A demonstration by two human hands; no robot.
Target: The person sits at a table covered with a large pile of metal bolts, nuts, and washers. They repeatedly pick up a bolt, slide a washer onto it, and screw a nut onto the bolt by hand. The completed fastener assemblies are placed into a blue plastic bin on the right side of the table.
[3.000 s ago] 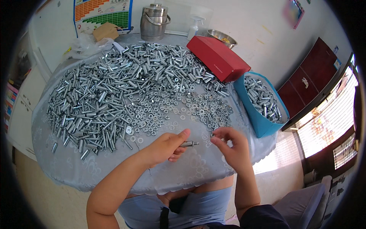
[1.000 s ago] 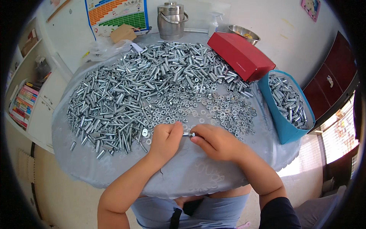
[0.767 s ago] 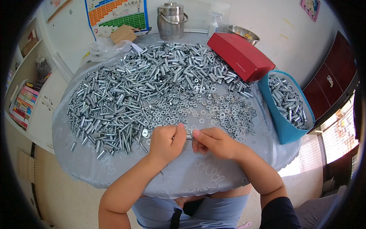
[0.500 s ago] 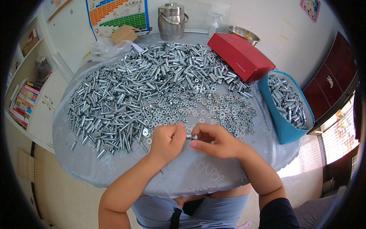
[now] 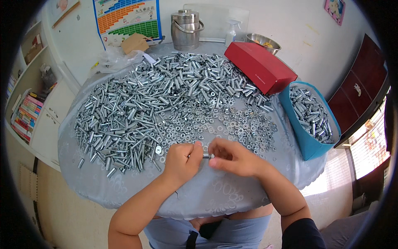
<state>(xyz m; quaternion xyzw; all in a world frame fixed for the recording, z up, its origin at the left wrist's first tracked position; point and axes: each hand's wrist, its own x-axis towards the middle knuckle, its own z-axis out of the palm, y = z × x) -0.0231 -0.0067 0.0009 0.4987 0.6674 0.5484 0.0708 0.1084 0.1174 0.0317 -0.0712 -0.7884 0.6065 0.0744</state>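
A broad pile of silvery metal tubes and rods spreads over a round table with a shiny grey patterned tablecloth. On the near side of the pile, the person's left hand is closed in a fist around a slim silvery metal fastener, thumb uppermost. The fastener lies roughly level above the cloth, nearer the person than the pile, its exposed end pointing right into the gap between the hands. The right hand is at that end, fingers curved and parted, the thumb tip touching or just beside the metal; whether it pinches the fastener, I cannot tell.

Along the pile's near right edge lie loose silvery nuts and flat ring washers. Right of the pile stands an open teal bin with metal pieces inside. At the pile's far right edge rests a long red box, with a round stainless-steel bowl behind it. Beyond the pile stand a lidded steel canister with a handle and a clear spray bottle; at its far left lies a crumpled clear plastic bag.
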